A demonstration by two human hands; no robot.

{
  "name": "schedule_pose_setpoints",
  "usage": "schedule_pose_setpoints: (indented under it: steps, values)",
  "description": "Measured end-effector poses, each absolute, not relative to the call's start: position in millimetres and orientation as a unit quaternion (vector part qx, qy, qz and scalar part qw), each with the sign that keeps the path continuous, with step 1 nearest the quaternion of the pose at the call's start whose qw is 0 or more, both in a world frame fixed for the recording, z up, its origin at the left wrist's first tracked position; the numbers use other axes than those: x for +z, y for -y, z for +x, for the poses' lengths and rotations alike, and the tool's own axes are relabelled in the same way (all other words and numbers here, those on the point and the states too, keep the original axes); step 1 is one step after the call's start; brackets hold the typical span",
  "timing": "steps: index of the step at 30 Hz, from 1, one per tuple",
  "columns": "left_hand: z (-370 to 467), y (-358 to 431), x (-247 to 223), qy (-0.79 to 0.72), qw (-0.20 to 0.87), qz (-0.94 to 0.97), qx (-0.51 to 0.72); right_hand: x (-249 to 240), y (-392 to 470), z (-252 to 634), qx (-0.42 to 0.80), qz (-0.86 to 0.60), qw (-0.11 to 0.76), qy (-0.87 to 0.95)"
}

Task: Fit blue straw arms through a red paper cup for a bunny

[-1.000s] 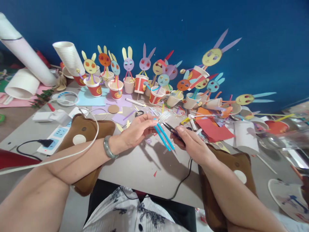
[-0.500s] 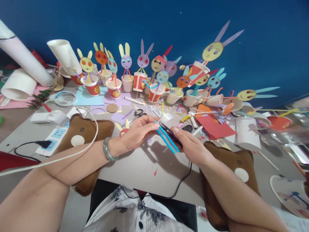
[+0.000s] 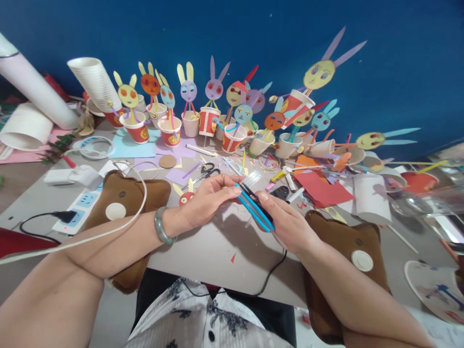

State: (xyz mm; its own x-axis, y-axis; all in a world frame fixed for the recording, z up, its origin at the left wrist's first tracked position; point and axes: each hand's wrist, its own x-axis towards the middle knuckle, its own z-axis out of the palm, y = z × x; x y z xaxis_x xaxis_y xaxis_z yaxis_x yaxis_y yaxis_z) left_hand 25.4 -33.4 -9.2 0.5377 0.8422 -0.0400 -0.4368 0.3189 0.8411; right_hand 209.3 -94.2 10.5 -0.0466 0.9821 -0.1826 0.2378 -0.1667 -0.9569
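Observation:
Blue strips (image 3: 253,209), folded or paired, slant between my two hands above the table. My left hand (image 3: 213,195) pinches their upper end between thumb and fingers. Wrapped round a black tool with a cord is my right hand (image 3: 284,215); the blue strips' lower end lies against it. The tool's dark tip (image 3: 246,187) is close to my left fingertips, and its exact shape is partly hidden by my fingers. A red paper rabbit head (image 3: 185,198) with yellow ears lies just left of my left hand.
Paper cups (image 3: 169,131) with rabbit figures line the back. Brown cushions (image 3: 136,195) sit under both forearms. Scissors (image 3: 208,170), red paper (image 3: 322,186), a power strip (image 3: 78,212) and a white cable surround the work area.
The blue strips and black tool have shifted slightly right and down with my right hand. My left hand keeps its pinch, and the tool's tip shows more clearly beside it.

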Motion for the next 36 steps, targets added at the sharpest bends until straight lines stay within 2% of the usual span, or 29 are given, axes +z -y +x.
schedule_pose_setpoints:
  steps: [16,18,21,25,29,36]
  values:
    - [22.3,32.0,-16.1,-0.251,0.751,0.439,0.425,14.6,92.0,207.6,0.566,-0.538,0.395,0.484]
    - [22.1,31.8,-16.9,-0.243,0.751,0.442,0.426,13.1,90.5,213.1,0.514,-0.515,0.441,0.525]
    - [22.1,32.9,-16.8,-0.235,0.755,0.451,0.415,13.2,88.7,219.7,0.364,-0.523,0.500,0.586]
    - [22.1,38.9,-15.1,-0.227,0.753,0.481,0.388,12.0,89.3,219.2,0.221,-0.568,0.509,0.608]
    - [21.4,47.1,-14.8,-0.212,0.754,0.507,0.360,4.1,91.2,216.7,0.164,-0.560,0.495,0.644]
    - [20.7,51.4,-18.4,-0.181,0.722,0.568,0.353,1.2,90.5,216.6,0.146,-0.554,0.483,0.662]
